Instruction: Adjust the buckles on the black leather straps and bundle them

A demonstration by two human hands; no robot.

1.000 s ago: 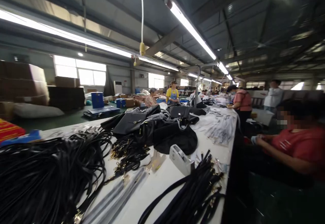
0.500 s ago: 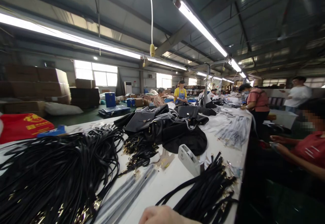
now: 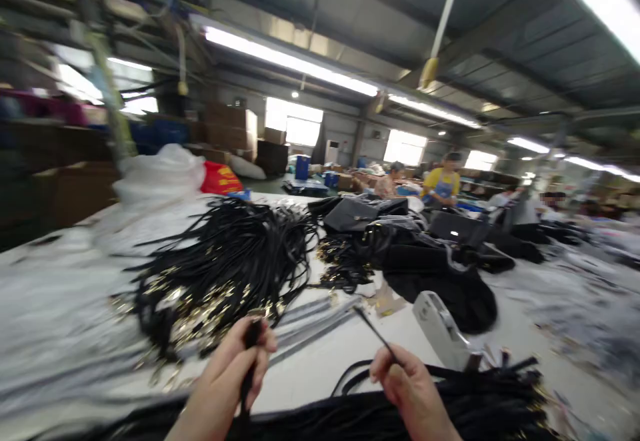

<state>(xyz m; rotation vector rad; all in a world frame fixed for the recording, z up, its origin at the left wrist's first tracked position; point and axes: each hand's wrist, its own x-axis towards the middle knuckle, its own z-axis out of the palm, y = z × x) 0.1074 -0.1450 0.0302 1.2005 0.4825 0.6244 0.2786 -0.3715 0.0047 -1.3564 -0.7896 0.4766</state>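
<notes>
My left hand (image 3: 227, 374) is closed around a black strap (image 3: 249, 371), which hangs down out of its grip; a metal piece seems to show at the top of the fist. Between the thumb and fingers of my right hand (image 3: 410, 388) is a thin black strap end (image 3: 373, 326), pointing up and left. Whether both belong to one strap, I cannot tell. Below both hands, a bundle of black straps (image 3: 320, 421) lies along the near table edge. Beyond my left hand spreads a large heap of black straps (image 3: 250, 248) with gold-coloured clasps.
A grey tape dispenser (image 3: 437, 328) stands beyond my right hand. Black bags (image 3: 435, 281) are piled mid-table, with clear plastic sleeves (image 3: 310, 324) nearer. White wrapping material (image 3: 160, 181) sits at the left. A person in a yellow top (image 3: 440, 181) works across the table.
The view has swung left. Both hands now show, each gripping a black strap, where only part of one hand appeared at the bottom edge before. Strap bundle now spans the near edge.
</notes>
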